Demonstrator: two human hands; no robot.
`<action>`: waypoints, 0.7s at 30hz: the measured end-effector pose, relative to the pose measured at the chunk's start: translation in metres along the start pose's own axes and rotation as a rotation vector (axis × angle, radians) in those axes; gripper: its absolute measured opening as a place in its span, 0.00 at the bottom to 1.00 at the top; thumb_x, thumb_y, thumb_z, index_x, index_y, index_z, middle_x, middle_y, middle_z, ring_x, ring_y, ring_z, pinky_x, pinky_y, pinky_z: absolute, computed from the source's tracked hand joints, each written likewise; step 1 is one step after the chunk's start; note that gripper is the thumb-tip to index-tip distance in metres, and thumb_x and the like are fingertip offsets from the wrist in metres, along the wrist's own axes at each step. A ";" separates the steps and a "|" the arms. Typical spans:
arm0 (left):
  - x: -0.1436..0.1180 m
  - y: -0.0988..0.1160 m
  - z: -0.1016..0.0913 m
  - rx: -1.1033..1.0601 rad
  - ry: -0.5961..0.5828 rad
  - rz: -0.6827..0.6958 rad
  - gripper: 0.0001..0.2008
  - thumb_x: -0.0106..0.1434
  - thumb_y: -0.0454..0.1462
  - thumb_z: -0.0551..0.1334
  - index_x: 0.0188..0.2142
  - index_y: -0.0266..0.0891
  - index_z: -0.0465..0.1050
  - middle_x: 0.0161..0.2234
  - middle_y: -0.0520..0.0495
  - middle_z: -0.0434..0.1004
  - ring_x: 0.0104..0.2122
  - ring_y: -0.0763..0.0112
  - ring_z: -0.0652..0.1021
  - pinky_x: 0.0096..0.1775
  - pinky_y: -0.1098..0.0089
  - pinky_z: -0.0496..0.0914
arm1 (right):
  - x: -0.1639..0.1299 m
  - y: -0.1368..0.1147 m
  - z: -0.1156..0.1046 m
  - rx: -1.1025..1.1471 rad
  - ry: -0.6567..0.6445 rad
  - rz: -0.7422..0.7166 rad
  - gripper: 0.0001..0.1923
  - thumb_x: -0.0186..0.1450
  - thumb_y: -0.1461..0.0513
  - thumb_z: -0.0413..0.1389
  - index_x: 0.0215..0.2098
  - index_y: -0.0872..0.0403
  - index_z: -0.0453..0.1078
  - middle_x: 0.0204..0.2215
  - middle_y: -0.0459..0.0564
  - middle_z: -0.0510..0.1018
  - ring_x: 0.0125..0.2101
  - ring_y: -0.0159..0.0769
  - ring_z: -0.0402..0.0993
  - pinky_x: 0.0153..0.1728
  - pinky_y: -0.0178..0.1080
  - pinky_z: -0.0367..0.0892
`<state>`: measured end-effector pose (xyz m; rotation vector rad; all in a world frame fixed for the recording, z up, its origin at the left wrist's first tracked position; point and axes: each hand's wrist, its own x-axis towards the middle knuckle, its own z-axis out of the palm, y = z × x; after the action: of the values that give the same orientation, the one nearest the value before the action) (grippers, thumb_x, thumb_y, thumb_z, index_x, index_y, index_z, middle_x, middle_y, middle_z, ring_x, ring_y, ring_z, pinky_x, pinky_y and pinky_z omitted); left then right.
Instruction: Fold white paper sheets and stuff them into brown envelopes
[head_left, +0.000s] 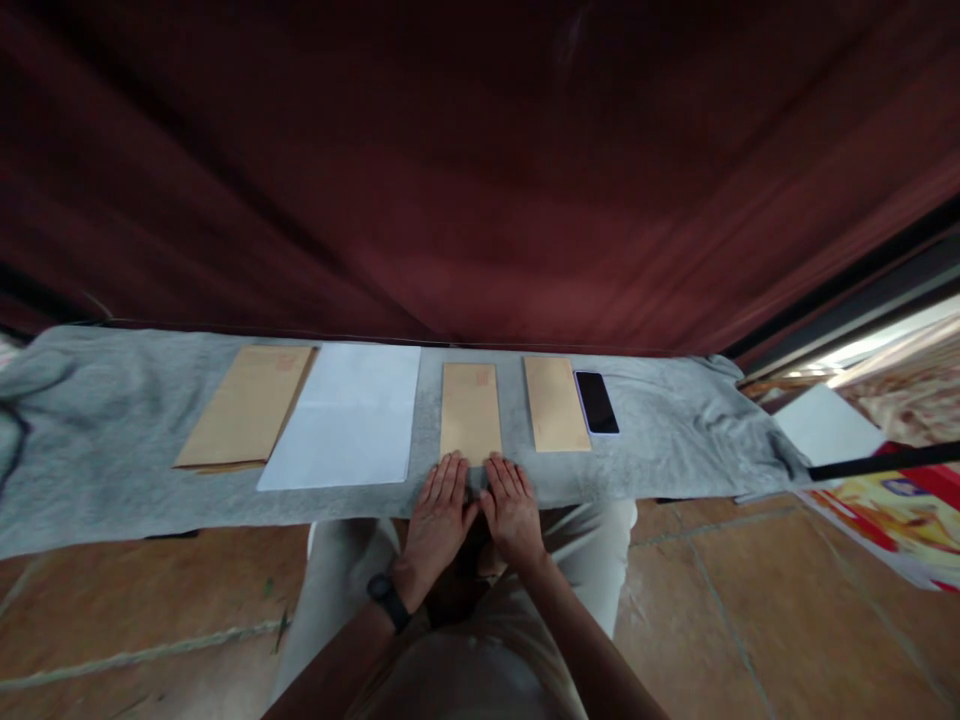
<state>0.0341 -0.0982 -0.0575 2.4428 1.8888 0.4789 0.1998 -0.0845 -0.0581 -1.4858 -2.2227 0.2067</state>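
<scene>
A brown paper envelope with a faint red print at its far end lies flat before me. My left hand rests at its near left corner, fingers stretched out flat. At the near right corner lies my right hand, its fingers also straight, with the fingertips on the envelope's edge. To the right is a second brown envelope. On the left, a stack of white paper sheets lies beside a pile of larger-looking brown envelopes.
A grey cloth covers the narrow work surface. A smartphone with a dark screen lies by the right envelope. Behind rises a dark red fabric. A dark metal bar and a colourful printed box are at the right.
</scene>
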 end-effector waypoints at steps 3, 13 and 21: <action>-0.002 -0.001 -0.002 -0.012 0.005 -0.039 0.30 0.72 0.44 0.52 0.68 0.28 0.59 0.69 0.31 0.59 0.70 0.55 0.58 0.69 0.53 0.56 | 0.000 0.001 -0.004 -0.006 -0.001 0.041 0.25 0.77 0.59 0.44 0.69 0.57 0.61 0.67 0.55 0.67 0.68 0.44 0.60 0.69 0.52 0.52; -0.005 -0.006 0.001 0.089 -0.053 0.010 0.29 0.69 0.32 0.48 0.68 0.24 0.58 0.70 0.32 0.58 0.71 0.56 0.55 0.70 0.54 0.55 | 0.017 -0.029 0.012 0.026 -0.044 -0.034 0.25 0.76 0.57 0.46 0.69 0.57 0.61 0.67 0.56 0.66 0.68 0.41 0.59 0.70 0.50 0.50; 0.005 0.007 0.000 0.032 -0.063 0.133 0.30 0.70 0.35 0.50 0.70 0.27 0.55 0.70 0.34 0.58 0.71 0.58 0.57 0.70 0.54 0.54 | 0.004 -0.005 0.010 -0.019 0.006 -0.006 0.26 0.77 0.57 0.43 0.69 0.58 0.60 0.67 0.56 0.66 0.68 0.42 0.59 0.69 0.50 0.50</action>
<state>0.0425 -0.0951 -0.0552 2.5828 1.7320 0.3732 0.1902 -0.0813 -0.0636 -1.4873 -2.2308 0.1795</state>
